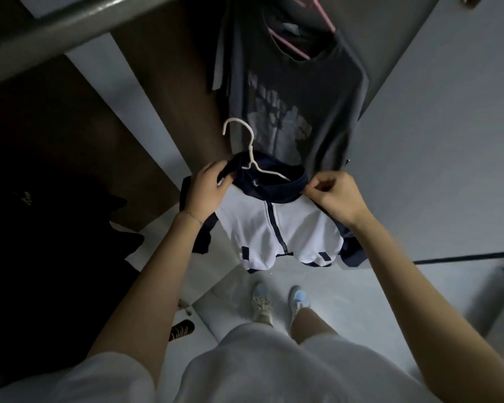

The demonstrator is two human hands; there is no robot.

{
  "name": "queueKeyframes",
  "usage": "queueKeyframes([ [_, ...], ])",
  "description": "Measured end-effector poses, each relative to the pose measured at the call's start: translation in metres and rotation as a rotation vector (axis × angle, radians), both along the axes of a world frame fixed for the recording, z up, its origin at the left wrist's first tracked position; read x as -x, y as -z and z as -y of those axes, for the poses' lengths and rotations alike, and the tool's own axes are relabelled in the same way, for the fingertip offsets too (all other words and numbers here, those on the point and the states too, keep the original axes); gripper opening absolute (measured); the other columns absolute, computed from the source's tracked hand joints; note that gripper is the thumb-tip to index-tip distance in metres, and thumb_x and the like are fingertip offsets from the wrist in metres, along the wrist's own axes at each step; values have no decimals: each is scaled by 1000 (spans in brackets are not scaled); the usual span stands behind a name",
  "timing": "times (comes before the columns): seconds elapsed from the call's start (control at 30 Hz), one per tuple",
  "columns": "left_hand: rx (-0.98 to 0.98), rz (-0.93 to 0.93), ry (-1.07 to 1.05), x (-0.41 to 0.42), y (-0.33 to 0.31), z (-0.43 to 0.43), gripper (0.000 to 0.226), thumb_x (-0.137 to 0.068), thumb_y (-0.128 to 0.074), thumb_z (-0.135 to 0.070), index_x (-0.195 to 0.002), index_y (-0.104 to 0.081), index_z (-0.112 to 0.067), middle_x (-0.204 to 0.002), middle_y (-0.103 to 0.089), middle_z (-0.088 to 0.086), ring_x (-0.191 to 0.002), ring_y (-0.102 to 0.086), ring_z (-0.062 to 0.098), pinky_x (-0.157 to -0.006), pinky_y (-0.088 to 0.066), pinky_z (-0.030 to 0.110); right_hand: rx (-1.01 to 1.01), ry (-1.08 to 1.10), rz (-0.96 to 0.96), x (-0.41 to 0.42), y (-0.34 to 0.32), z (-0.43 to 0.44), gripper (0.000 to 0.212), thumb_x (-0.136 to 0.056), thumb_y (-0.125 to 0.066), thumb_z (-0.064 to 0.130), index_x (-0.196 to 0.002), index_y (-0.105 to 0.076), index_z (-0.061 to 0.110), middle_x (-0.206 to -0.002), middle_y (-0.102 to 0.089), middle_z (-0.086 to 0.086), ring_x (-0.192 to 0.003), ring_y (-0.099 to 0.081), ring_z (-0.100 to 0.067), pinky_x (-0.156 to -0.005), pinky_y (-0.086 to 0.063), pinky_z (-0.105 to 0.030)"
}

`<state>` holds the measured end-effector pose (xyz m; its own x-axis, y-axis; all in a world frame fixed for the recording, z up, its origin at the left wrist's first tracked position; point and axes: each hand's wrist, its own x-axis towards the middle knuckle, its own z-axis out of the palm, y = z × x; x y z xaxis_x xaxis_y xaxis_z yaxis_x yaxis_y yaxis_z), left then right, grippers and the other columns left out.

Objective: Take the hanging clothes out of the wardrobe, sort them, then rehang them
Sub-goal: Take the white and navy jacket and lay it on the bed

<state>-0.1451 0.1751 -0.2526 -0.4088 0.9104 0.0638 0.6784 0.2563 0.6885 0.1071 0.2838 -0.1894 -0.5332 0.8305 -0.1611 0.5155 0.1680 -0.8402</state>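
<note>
Here both hands, left hand [203,189] and right hand [336,196], pinch the soft white-and-navy zip jacket [277,228] by its collar (limp, light) on a white wire hanger [252,154].

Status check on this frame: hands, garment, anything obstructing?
Left hand, right hand gripping white-navy jacket at collar. On white hanger, hook free. Grey T-shirt hangs behind.

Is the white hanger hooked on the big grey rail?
No, the hook of the white hanger pokes up free, while the left hand and right hand grip the jacket on it.
</note>
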Motion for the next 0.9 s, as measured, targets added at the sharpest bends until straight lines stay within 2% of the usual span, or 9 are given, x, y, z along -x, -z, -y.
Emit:
queueKeyframes([
  [0.07, -20, 11, -10, -6, 3, 3, 15, -96, -58, -13, -93, -63, 1, -85, -58, 8, -83, -58, 32, -67, -34, 27, 20, -10, 3, -11, 5, 8, 26, -84, -73, 18, -62, -63, 9, -63, -63, -9, -60, -50, -9, -62, -42, -29],
  [0.13, -39, 4, -53, -15, 5, 9, 21, -95, -56, -18, -82, -57, -2, -75, -54, 3, -73, -56, 31, -58, -36, 34, 22, -7, -2, -22, 9, 14, 25, -85, -72, 21, -64, -62, 12, -65, -64, -8, -61, -52, -13, -65, -46, -34],
  [0.23, -67, -3, -103, -28, 8, 16, 27, -92, -53, -27, -81, -61, -3, -72, -61, 8, -68, -57, 29, -56, -42, 38, 3, -62, 20, -41, 14, 20, 17, -85, -73, 23, -72, -62, 19, -71, -64, 1, -67, -58, -21, -71, -49, -41],
  [0.33, -67, -15, -108, -43, 4, 20, 13, -93, -63, -15, -90, -68, -3, -81, -69, 9, -73, -61, 29, -58, -39, 31, -10, -129, 79, -63, 14, 32, 19, -82, -78, 30, -82, -59, 23, -75, -61, 12, -64, -53, -3, -67, -45, -30],
  [0.4, -66, -58, -90, -58, 0, 21, 9, -91, -66, -11, -90, -69, -3, -83, -70, 11, -73, -61, 30, -58, -43, 35, -11, -93, 111, -78, 15, 43, 29, -78, -79, 42, -82, -58, 23, -73, -59, 12, -60, -49, 0, -61, -40, -21],
  [0.53, -59, -58, -1, -100, -3, 26, 10, -89, -68, -12, -86, -68, -3, -78, -70, 9, -71, -61, 26, -58, -41, 33, -28, 133, 110, -115, 27, 70, 41, -74, -76, 57, -75, -59, 19, -66, -59, 9, -61, -51, -7, -58, -40, -24],
  [0.67, -49, 25, 130, -150, 3, 33, 15, -89, -69, -17, -82, -64, -5, -74, -65, 0, -70, -60, 21, -62, -47, 38, -12, 340, 99, -168, 40, 104, 46, -77, -74, 57, -67, -58, 15, -60, -57, 1, -54, -45, -9, -55, -37, -28],
  [0.77, -49, 79, 248, -195, 6, 40, 16, -89, -69, -18, -82, -65, -5, -73, -62, -4, -69, -58, 14, -64, -47, 33, 62, 491, 81, -215, 45, 138, 47, -76, -76, 56, -66, -56, 14, -62, -60, -4, -55, -46, -12, -57, -39, -33],
  [0.9, -29, 131, 401, -265, 12, 49, 17, -89, -70, -24, -91, -69, -7, -80, -65, -8, -75, -60, 7, -71, -49, 27, 126, 716, 106, -279, 50, 189, 47, -76, -75, 57, -63, -52, 18, -64, -61, -3, -58, -48, -14, -58, -39, -32],
])
